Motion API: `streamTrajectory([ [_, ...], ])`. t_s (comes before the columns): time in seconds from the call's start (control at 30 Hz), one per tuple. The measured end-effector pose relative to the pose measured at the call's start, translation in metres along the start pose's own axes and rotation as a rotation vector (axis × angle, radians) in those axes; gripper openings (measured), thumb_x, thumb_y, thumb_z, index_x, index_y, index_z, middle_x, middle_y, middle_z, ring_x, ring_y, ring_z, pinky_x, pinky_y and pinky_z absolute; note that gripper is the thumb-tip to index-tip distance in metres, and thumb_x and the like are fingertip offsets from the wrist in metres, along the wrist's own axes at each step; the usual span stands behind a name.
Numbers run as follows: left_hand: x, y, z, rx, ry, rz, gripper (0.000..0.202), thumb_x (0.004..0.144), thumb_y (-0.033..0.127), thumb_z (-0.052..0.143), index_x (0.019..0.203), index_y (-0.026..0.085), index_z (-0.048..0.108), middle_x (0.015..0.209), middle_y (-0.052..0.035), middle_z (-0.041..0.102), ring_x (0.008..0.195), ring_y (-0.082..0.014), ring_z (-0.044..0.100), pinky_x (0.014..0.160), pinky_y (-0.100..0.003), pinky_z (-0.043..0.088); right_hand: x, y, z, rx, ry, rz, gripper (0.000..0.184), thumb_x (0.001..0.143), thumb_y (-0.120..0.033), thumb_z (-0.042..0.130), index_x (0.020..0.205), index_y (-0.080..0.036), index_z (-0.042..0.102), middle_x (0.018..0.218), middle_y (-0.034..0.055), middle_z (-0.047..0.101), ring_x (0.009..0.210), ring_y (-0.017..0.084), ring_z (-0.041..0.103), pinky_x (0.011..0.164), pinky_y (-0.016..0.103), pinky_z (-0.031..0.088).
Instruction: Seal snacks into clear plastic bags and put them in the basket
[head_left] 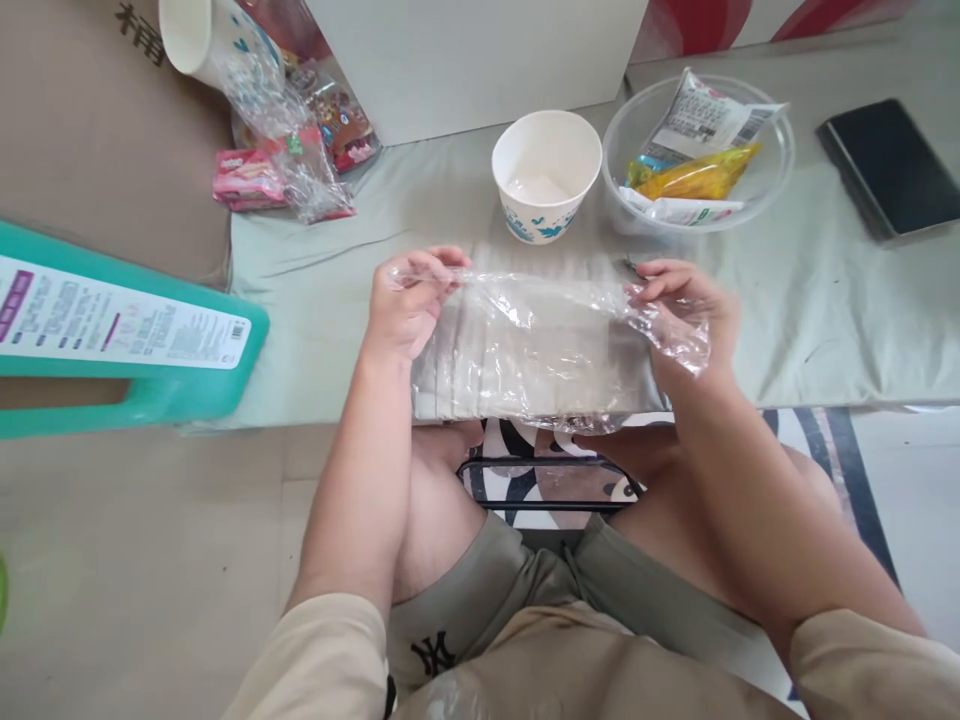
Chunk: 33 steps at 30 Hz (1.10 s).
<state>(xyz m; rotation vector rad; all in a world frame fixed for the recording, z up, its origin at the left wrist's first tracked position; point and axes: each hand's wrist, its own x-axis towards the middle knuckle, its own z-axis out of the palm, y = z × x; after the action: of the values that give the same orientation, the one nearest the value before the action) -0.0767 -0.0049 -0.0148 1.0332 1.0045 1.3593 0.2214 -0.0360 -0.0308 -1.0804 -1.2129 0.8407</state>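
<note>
Both my hands hold a clear plastic bag stretched between them over the near edge of a low cloth-covered surface. My left hand pinches the bag's upper left corner with fingers closed. My right hand grips the crumpled right end, fingers closed on it. Just behind the bag stands a white paper cup with blue print, open side up. To its right is a clear plastic bowl holding a few snack packets.
A dark phone lies at the far right. At the back left are a tipped paper cup, wrapped snacks in plastic and a pink packet. A teal stool lies at left. A white box stands behind.
</note>
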Motion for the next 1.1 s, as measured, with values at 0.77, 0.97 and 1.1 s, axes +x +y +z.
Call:
streamTrajectory([
  [0.77, -0.008, 0.006, -0.003, 0.073, -0.034, -0.091, 0.022, 0.059, 0.021, 0.094, 0.065, 0.019, 0.073, 0.117, -0.0031, 0.074, 0.103, -0.0212, 0.075, 0.089, -0.035, 0.062, 0.010, -0.020, -0.012, -0.279, -0.061, 0.327, 0.019, 0.068, -0.034, 0.072, 0.083, -0.023, 0.067, 0.081, -0.0015, 0.068, 0.066, 0.012, 0.056, 0.064, 0.031, 0.043],
  [0.97, -0.005, 0.011, -0.008, -0.029, 0.022, -0.076, 0.041, 0.054, 0.034, 0.097, 0.055, 0.019, 0.058, 0.113, -0.0024, 0.075, 0.109, -0.0243, 0.073, 0.080, -0.033, 0.063, 0.010, -0.018, -0.016, -0.159, -0.032, 0.241, 0.021, 0.068, -0.033, 0.076, 0.083, -0.023, 0.065, 0.079, -0.0009, 0.065, 0.061, 0.010, 0.049, 0.056, 0.029, 0.038],
  [1.1, -0.003, 0.014, -0.009, 0.029, -0.004, -0.202, 0.040, 0.049, 0.025, 0.098, 0.077, 0.023, 0.069, 0.121, -0.0034, 0.073, 0.109, -0.0258, 0.073, 0.077, -0.034, 0.065, 0.010, -0.014, -0.015, -0.188, -0.095, 0.300, 0.026, 0.066, -0.031, 0.079, 0.089, -0.023, 0.068, 0.085, 0.0006, 0.070, 0.066, 0.012, 0.056, 0.061, 0.029, 0.045],
])
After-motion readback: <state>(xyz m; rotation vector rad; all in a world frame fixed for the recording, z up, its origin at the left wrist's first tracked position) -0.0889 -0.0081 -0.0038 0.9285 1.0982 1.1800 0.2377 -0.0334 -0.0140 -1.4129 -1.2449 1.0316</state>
